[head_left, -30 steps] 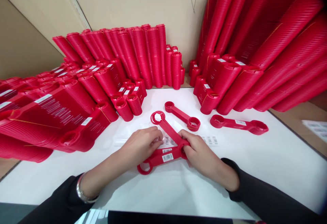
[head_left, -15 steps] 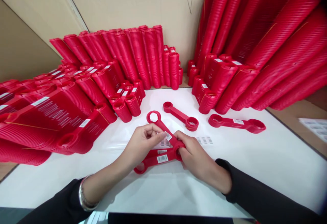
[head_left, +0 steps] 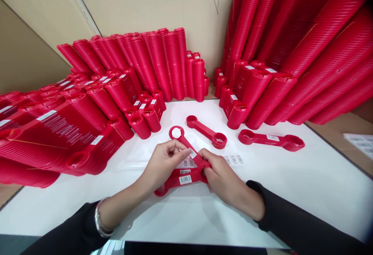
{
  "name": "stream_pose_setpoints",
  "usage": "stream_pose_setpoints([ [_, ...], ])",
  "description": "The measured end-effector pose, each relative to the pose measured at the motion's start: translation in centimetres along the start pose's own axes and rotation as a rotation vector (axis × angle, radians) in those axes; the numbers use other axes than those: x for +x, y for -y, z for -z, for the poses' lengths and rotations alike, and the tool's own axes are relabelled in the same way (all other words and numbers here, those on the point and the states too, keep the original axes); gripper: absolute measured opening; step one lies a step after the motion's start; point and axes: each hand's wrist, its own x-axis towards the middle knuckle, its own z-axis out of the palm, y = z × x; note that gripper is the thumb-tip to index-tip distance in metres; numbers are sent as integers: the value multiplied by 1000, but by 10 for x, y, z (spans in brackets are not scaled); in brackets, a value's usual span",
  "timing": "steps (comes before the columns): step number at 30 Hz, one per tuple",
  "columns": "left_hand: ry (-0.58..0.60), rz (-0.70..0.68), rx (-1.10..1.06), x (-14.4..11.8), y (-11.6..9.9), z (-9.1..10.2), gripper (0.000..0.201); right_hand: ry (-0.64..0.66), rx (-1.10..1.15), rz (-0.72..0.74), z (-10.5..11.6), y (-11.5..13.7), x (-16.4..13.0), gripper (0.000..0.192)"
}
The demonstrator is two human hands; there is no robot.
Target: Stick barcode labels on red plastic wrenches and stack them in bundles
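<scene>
My right hand [head_left: 223,175] grips the near ring end of a red plastic ring wrench [head_left: 185,142], which points away to the left with its other ring uncovered. The fingers of my left hand [head_left: 163,162] are pinched at a small white barcode sticker [head_left: 192,153] on the wrench's handle. Beneath both hands lie more red wrenches [head_left: 171,182], crossing under the held one, with barcode stickers on their handles. Partly hidden by my hands, a clear sheet of barcode stickers [head_left: 233,159] lies on the table.
Two loose red wrenches lie beyond my hands, one unlabelled [head_left: 205,130] and one with a sticker [head_left: 281,141]. Banded stacks of red wrenches stand at the left [head_left: 87,130], back [head_left: 157,65] and right [head_left: 314,61] of the white table [head_left: 294,200]. Another sticker sheet [head_left: 361,142] lies far right.
The held wrench's far ring has shifted very slightly to the right. Both hands keep nearly the same position and grip.
</scene>
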Motion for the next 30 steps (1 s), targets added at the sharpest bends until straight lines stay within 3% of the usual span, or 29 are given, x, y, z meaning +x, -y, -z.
stream_pose_setpoints([
  [5,-6,-52,62,-1,2,0,26,8,-22,7,0,2,0,22],
  [8,-32,-128,214,-2,3,-1,24,20,-37,22,0,3,0,22],
  [13,-146,-529,757,1,7,0,16,16,-38,48,0,2,0,22],
  [15,-229,-625,872,5,9,4,18,21,-18,51,-1,2,-1,22],
  [19,-356,-624,827,12,8,16,23,49,-6,62,-1,3,-1,23],
  [24,-275,-586,650,10,1,23,15,46,-12,61,-1,4,-2,23],
  [30,-280,-618,551,6,-2,26,13,33,-1,29,3,1,-2,22],
])
